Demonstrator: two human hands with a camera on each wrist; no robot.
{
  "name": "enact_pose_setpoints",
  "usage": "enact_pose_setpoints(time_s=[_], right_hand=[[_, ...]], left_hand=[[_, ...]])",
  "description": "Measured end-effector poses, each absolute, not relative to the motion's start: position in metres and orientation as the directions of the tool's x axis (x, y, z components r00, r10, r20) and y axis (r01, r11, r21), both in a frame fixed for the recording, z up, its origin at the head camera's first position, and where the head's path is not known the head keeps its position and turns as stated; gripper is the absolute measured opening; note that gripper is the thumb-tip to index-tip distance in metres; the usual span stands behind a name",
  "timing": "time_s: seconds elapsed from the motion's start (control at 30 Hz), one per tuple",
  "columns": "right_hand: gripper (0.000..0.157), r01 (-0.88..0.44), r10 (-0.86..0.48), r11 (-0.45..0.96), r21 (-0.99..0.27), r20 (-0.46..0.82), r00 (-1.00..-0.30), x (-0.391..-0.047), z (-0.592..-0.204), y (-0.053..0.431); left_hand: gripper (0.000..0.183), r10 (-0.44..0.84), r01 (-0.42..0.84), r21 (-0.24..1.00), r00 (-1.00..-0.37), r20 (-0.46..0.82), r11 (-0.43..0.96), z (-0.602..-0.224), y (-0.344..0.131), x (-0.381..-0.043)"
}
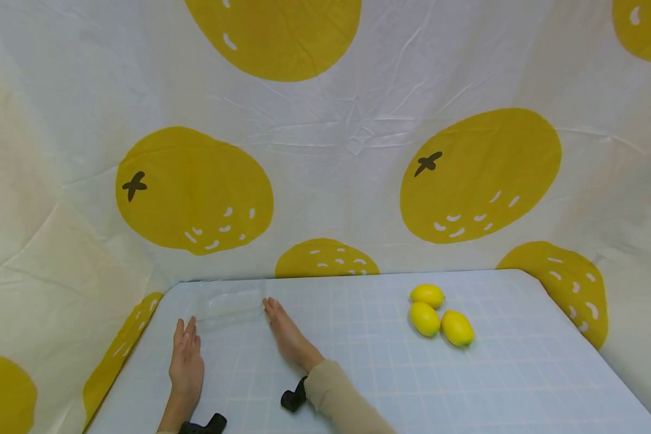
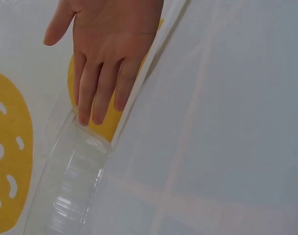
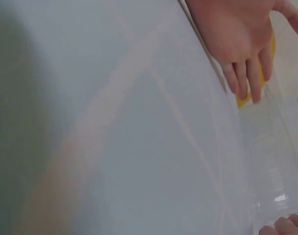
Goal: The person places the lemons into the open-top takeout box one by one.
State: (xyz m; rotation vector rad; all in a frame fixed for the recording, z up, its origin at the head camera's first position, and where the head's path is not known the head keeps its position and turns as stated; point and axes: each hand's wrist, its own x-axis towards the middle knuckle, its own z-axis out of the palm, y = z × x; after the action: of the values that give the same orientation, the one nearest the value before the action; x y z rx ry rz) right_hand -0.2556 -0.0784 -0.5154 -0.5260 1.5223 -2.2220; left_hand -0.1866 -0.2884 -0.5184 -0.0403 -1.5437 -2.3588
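A clear plastic container (image 1: 231, 305) lies at the far left of the table. My left hand (image 1: 187, 364) is held at its left end, with fingers straight and pointing forward. At the opposite end, the straight fingers of my right hand (image 1: 289, 334) reach its side. The left wrist view shows my right hand (image 2: 114, 49) palm-on, fingertips at the end of the container (image 2: 73, 181). In the right wrist view my left hand (image 3: 241, 39) appears across the container (image 3: 273, 161). Whether the fingertips press on the plastic cannot be told.
Three yellow lemons (image 1: 425, 319) sit grouped at the right on the pale blue checked tablecloth (image 1: 358, 361). A white fabric backdrop (image 1: 331, 181) with big yellow fruit prints rises behind the table's back edge and along its sides.
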Motion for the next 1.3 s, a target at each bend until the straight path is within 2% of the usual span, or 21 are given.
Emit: enact_pose_setpoints(time_s=[0.37,0.6,0.83,1.03,1.3], right_hand=[[0.067,0.102,-0.54,-0.303,-0.948,0.082,-0.837,-0.242,-0.512,-0.067],[0.071,0.153,-0.55,-0.333,-0.93,0.06,-0.833,-0.227,-0.51,-0.057],[0.066,0.184,-0.527,-0.402,-0.897,0.063,-0.848,-0.214,-0.507,-0.048],[0.077,0.229,-0.556,-0.436,-0.87,0.06,-0.829,-0.205,-0.507,-0.037],[0.08,0.376,-0.678,-0.526,-0.762,0.109,-0.727,-0.192,-0.508,-0.004]], left_hand=[[0.064,-0.29,0.324,0.881,-0.929,0.228,-0.346,-0.521,-0.286,-0.184],[0.036,-0.309,0.334,0.883,-0.922,0.233,-0.33,-0.521,-0.284,-0.183],[0.028,-0.299,0.274,0.921,-0.936,0.188,-0.277,-0.519,-0.283,-0.183],[0.031,-0.2,0.262,0.936,-0.955,0.218,-0.234,-0.521,-0.287,-0.182],[0.046,-0.022,0.314,0.912,-0.947,0.32,-0.262,-0.528,-0.293,-0.185]])
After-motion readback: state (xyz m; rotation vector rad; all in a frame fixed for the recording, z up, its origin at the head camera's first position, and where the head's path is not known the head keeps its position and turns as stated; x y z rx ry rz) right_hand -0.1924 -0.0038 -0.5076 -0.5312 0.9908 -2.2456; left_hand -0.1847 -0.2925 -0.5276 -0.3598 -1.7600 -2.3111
